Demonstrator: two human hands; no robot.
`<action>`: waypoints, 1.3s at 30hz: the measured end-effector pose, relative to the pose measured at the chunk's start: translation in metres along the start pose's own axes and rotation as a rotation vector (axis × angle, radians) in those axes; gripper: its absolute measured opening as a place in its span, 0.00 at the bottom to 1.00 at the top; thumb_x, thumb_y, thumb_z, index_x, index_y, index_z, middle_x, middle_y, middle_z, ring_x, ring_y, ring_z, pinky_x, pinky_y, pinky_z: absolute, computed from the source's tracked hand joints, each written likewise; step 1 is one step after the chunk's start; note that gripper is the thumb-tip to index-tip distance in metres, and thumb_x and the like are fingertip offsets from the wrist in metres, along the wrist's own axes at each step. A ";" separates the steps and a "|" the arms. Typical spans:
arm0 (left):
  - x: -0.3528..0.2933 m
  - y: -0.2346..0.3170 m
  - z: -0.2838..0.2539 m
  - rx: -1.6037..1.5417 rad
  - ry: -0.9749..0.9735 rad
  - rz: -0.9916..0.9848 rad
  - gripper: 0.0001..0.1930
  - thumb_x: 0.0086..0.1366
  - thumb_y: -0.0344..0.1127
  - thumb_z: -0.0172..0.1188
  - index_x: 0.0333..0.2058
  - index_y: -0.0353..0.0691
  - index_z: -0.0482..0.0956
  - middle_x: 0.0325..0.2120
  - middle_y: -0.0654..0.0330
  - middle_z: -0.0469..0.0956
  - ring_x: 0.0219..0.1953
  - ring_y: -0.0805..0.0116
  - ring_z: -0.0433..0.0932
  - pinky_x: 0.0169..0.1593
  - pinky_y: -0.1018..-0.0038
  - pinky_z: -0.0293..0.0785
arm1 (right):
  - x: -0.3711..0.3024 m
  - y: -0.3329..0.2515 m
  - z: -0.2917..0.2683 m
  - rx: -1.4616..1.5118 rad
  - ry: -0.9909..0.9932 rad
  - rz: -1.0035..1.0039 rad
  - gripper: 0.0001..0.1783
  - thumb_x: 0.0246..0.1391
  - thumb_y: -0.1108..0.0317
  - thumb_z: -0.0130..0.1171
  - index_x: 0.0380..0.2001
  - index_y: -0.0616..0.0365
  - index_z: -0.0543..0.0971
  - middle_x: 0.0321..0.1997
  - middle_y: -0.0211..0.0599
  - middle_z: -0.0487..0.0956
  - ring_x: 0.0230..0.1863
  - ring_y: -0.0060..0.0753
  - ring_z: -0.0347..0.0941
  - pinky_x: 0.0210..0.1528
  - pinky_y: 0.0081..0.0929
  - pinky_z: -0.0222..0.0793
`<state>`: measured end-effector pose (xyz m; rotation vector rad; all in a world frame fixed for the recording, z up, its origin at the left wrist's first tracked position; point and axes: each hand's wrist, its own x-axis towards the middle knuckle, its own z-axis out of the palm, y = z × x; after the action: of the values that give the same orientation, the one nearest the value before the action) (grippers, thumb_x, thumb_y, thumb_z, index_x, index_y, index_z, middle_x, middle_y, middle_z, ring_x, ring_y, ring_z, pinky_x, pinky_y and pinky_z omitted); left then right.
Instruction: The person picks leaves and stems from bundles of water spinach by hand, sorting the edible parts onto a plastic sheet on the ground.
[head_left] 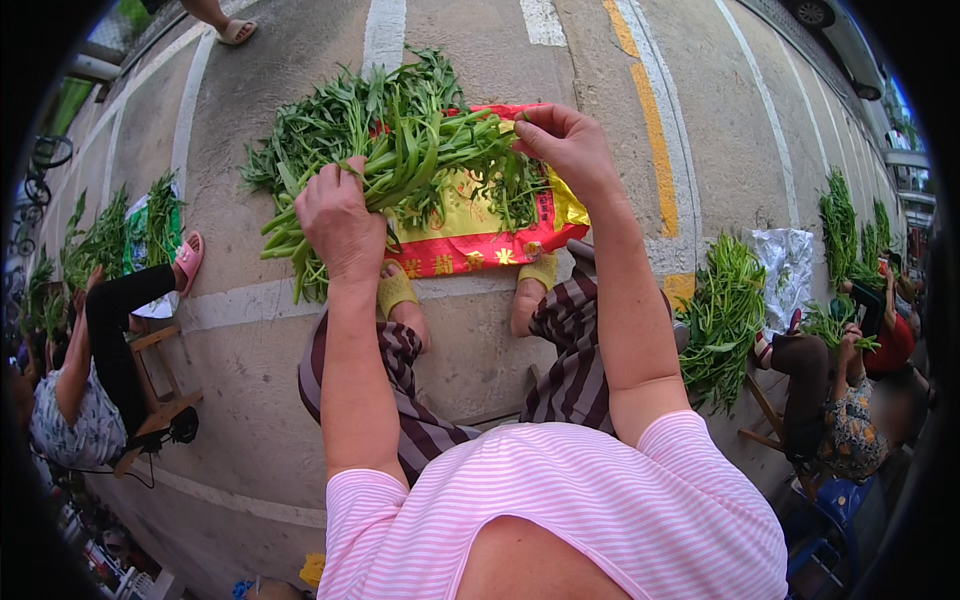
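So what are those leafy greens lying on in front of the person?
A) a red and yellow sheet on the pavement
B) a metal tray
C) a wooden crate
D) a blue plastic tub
A: the leafy greens lie on a red and yellow sheet spread flat on the pavement.

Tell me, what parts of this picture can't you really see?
- Head view: the stems inside the left hand are hidden by its fingers.
- What the right hand pinches is too small to tell.
- Much of the red and yellow sheet lies under the pile of greens.
- The people at both sides blur and bend into the dark fisheye rim.
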<state>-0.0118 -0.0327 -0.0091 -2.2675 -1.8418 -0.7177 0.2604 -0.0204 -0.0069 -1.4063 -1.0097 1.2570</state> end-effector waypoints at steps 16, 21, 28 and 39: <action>0.000 -0.013 0.003 0.007 0.003 -0.142 0.21 0.48 0.22 0.59 0.43 0.46 0.78 0.36 0.60 0.77 0.45 0.55 0.75 0.47 0.61 0.68 | -0.007 -0.005 -0.002 -0.688 0.043 -0.250 0.10 0.54 0.66 0.64 0.36 0.61 0.82 0.31 0.33 0.84 0.33 0.21 0.80 0.38 0.22 0.75; 0.000 -0.017 0.003 -0.006 -0.011 -0.217 0.21 0.47 0.23 0.60 0.43 0.45 0.78 0.36 0.58 0.77 0.44 0.54 0.75 0.47 0.60 0.68 | -0.005 0.005 -0.003 -0.792 0.091 -0.333 0.10 0.51 0.64 0.61 0.33 0.59 0.81 0.30 0.40 0.83 0.33 0.41 0.81 0.39 0.34 0.75; 0.001 -0.014 0.002 -0.011 0.003 -0.222 0.22 0.47 0.23 0.60 0.44 0.46 0.78 0.36 0.59 0.77 0.43 0.53 0.75 0.46 0.59 0.67 | -0.004 0.005 0.003 -0.679 0.173 -0.383 0.09 0.52 0.66 0.61 0.34 0.60 0.81 0.31 0.41 0.83 0.34 0.41 0.81 0.39 0.33 0.75; 0.003 -0.013 -0.001 -0.099 0.008 -0.177 0.19 0.51 0.24 0.62 0.44 0.46 0.78 0.37 0.59 0.79 0.45 0.52 0.76 0.46 0.58 0.69 | 0.003 0.011 0.011 -0.448 0.205 -0.329 0.10 0.54 0.64 0.64 0.37 0.55 0.85 0.34 0.37 0.83 0.33 0.30 0.81 0.38 0.27 0.77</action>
<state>-0.0244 -0.0274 -0.0096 -2.1732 -2.0668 -0.8613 0.2498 -0.0183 -0.0188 -1.5833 -1.3663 0.6544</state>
